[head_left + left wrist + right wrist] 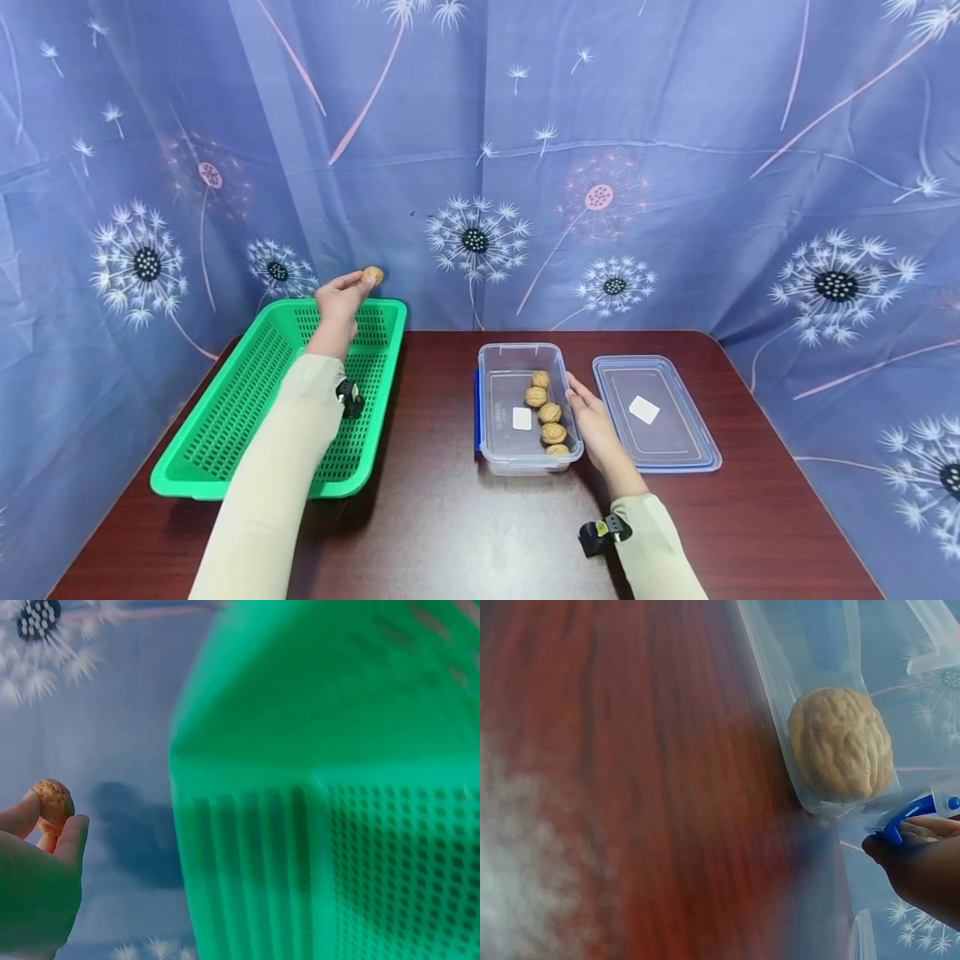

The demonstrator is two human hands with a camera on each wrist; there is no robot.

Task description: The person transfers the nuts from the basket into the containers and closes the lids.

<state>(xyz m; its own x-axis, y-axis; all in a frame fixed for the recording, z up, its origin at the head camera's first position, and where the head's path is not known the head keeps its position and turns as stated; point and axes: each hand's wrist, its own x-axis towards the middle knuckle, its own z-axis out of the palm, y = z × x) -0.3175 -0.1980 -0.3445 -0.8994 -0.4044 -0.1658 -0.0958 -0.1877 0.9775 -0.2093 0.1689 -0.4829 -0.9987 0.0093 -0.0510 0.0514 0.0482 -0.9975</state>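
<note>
The left hand (339, 302) is raised over the far end of the green basket (225, 433) and pinches a walnut (372, 274) between thumb and fingertips. In the left wrist view the same walnut (51, 801) sits at the fingertips (75, 832), with the basket (330, 825) blurred to the right and the curtain behind.

The basket stands on the left side of the table (450, 517), its long axis running near to far.

The right hand (596, 421) rests against the right wall of the clear box (501, 392), fingers extended along the wall. The box stands at table centre. Five more walnuts (550, 412) lie in it in a row along its right wall, near to far. A white label is visible in the box.

The right wrist view shows one nut (840, 742) pressed against the clear wall of the box (795, 675), and the fingers (922, 829) touching a blue clip at the rim.

The lid (652, 412) lies flat on the table just right of the box, beside the right hand.
</note>
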